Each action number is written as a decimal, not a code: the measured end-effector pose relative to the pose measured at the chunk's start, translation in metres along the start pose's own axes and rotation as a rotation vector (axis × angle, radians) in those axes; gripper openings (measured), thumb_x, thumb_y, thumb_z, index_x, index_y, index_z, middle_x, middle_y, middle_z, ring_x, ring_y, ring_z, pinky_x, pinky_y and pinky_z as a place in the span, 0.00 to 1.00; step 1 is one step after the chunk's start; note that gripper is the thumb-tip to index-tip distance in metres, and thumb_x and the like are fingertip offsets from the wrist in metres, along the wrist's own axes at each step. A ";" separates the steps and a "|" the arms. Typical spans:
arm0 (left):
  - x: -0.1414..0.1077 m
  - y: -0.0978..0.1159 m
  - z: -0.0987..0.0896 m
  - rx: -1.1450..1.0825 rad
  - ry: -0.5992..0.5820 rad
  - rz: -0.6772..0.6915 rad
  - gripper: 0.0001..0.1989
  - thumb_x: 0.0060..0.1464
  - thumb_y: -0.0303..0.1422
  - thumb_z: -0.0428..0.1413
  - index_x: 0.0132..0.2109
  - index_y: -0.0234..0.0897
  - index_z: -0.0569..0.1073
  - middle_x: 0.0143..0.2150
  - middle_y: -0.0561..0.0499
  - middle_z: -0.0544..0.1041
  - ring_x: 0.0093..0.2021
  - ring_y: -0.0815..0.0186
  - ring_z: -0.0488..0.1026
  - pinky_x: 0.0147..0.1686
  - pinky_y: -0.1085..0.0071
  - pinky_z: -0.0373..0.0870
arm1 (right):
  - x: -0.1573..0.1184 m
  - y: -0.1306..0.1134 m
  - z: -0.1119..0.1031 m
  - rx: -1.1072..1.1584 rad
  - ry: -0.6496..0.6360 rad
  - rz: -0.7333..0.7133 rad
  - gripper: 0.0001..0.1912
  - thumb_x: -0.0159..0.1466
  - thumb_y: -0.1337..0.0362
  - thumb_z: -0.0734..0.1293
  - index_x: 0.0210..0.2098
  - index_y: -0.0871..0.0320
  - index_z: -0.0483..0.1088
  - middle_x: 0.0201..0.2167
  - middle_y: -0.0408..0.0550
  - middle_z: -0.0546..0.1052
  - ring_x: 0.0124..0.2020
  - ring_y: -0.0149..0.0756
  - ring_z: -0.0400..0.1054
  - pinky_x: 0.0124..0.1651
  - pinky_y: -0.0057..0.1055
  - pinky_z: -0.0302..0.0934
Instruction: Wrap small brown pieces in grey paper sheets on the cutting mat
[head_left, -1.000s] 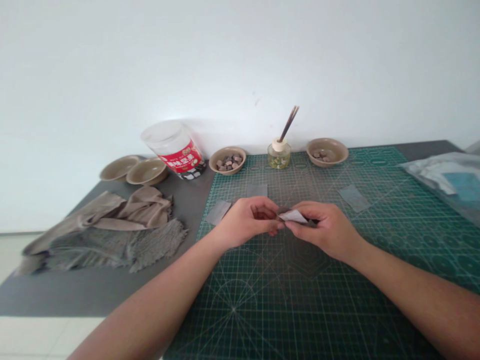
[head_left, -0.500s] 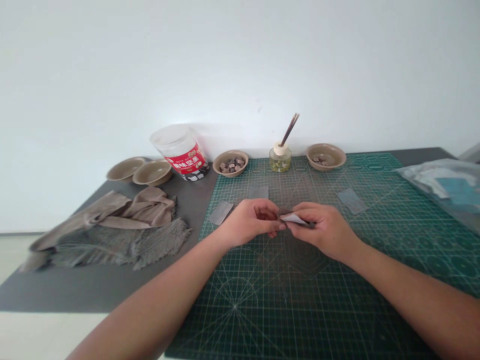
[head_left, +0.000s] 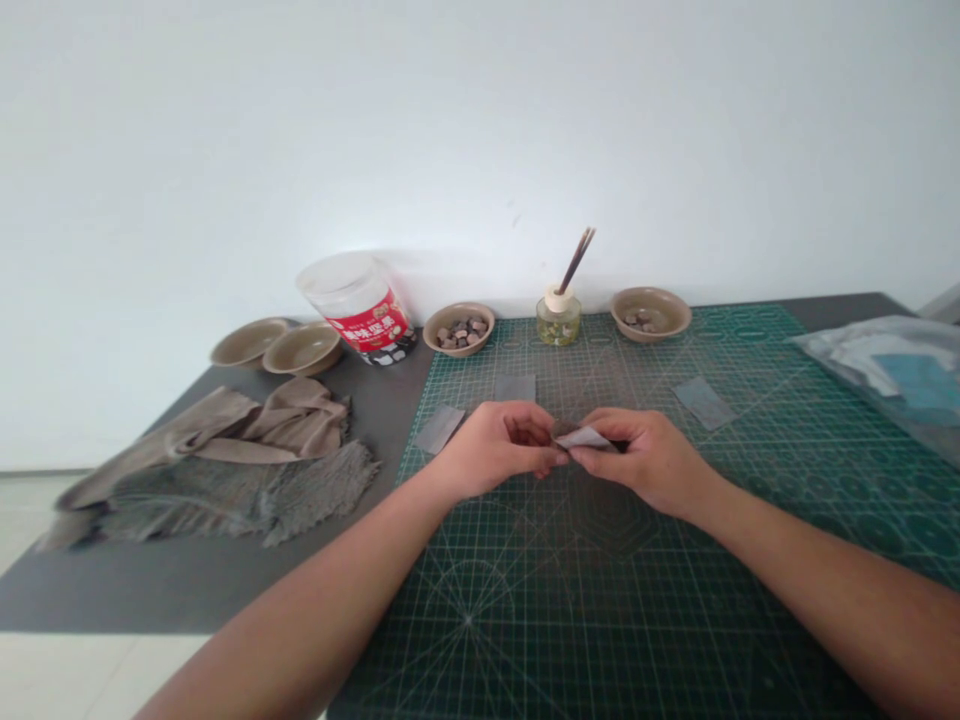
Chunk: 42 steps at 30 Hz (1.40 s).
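Both hands meet above the green cutting mat [head_left: 547, 640]. My right hand [head_left: 649, 462] pinches a folded piece of sandpaper [head_left: 586, 438], with a pale back and a dark grey face. My left hand [head_left: 510, 445] is closed at the fingertips on a small brown piece [head_left: 559, 430] against the sandpaper; fingers hide most of it. Flat grey sandpaper rectangles lie around: one [head_left: 439, 430] beside my left wrist, another [head_left: 516, 387] behind my left hand, a third [head_left: 705, 402] beyond my right hand. Brownish dust lies on the mat under and behind the hands.
Along the wall stand a bowl of small stone-like pieces [head_left: 459, 330], a reed diffuser [head_left: 559, 318], a bowl with fewer pieces [head_left: 651, 315], a red-labelled plastic tub [head_left: 360, 310] and two bowls [head_left: 304, 348]. A grey-brown cloth [head_left: 225, 460] lies left, a clear plastic bag [head_left: 892, 365] right.
The sandpaper is tilted slightly differently, its pale side showing a little more broadly. Both hands keep almost the same place and grip; the whole view has shifted slightly.
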<state>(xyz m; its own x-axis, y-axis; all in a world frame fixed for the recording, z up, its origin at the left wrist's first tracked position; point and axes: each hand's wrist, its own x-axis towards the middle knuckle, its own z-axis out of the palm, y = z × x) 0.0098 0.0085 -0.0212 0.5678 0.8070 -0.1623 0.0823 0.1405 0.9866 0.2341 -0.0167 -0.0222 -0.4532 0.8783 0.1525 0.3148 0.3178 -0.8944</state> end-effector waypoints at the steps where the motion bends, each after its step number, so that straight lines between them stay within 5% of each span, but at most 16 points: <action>1: 0.000 0.000 0.000 0.005 0.008 -0.009 0.16 0.44 0.33 0.71 0.38 0.31 0.77 0.28 0.51 0.80 0.25 0.71 0.75 0.28 0.74 0.73 | 0.000 0.000 0.001 -0.019 0.016 -0.016 0.06 0.64 0.63 0.70 0.37 0.54 0.81 0.35 0.43 0.81 0.36 0.34 0.74 0.40 0.30 0.64; 18: -0.003 0.003 0.003 -0.009 0.006 -0.005 0.15 0.45 0.32 0.71 0.37 0.31 0.75 0.28 0.51 0.80 0.25 0.70 0.75 0.28 0.74 0.73 | -0.005 -0.004 0.006 -0.204 0.117 -0.195 0.09 0.65 0.66 0.70 0.42 0.51 0.82 0.37 0.44 0.82 0.37 0.34 0.76 0.41 0.29 0.68; 23: -0.001 0.003 0.004 0.045 0.063 0.022 0.14 0.49 0.33 0.69 0.39 0.31 0.76 0.26 0.52 0.78 0.25 0.70 0.75 0.28 0.74 0.72 | -0.005 -0.002 0.000 -0.345 0.308 -0.236 0.10 0.66 0.65 0.68 0.45 0.52 0.81 0.42 0.48 0.82 0.41 0.38 0.77 0.45 0.33 0.71; 28: -0.001 0.003 0.000 0.051 0.126 0.148 0.12 0.49 0.31 0.69 0.40 0.32 0.77 0.36 0.48 0.82 0.35 0.67 0.78 0.38 0.72 0.74 | -0.005 -0.005 -0.003 -0.267 0.381 -0.212 0.10 0.65 0.65 0.69 0.45 0.51 0.80 0.44 0.48 0.82 0.43 0.41 0.77 0.48 0.37 0.71; 32: -0.001 0.001 -0.002 0.027 0.144 0.247 0.10 0.52 0.31 0.67 0.40 0.32 0.78 0.37 0.47 0.82 0.36 0.65 0.79 0.41 0.69 0.75 | -0.003 -0.006 0.000 -0.162 0.295 -0.207 0.10 0.66 0.66 0.68 0.45 0.52 0.79 0.46 0.48 0.82 0.47 0.41 0.76 0.51 0.37 0.69; 39: 0.001 -0.002 0.002 0.024 0.125 0.234 0.08 0.52 0.30 0.67 0.37 0.32 0.77 0.39 0.47 0.81 0.35 0.67 0.78 0.38 0.69 0.75 | -0.003 -0.007 0.003 -0.089 0.281 -0.156 0.03 0.62 0.65 0.72 0.37 0.53 0.76 0.38 0.46 0.81 0.40 0.39 0.75 0.46 0.35 0.68; 42: 0.000 -0.002 0.003 0.052 0.117 0.208 0.08 0.52 0.29 0.67 0.38 0.33 0.76 0.35 0.49 0.81 0.35 0.68 0.78 0.37 0.71 0.74 | -0.004 -0.005 0.004 -0.003 0.304 -0.082 0.11 0.61 0.61 0.74 0.42 0.53 0.74 0.37 0.45 0.81 0.38 0.38 0.76 0.42 0.33 0.68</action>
<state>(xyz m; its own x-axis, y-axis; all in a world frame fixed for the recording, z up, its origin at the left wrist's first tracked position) 0.0121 0.0070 -0.0230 0.4783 0.8770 0.0465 0.0176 -0.0626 0.9979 0.2315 -0.0235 -0.0199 -0.2067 0.9163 0.3431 0.2904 0.3923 -0.8728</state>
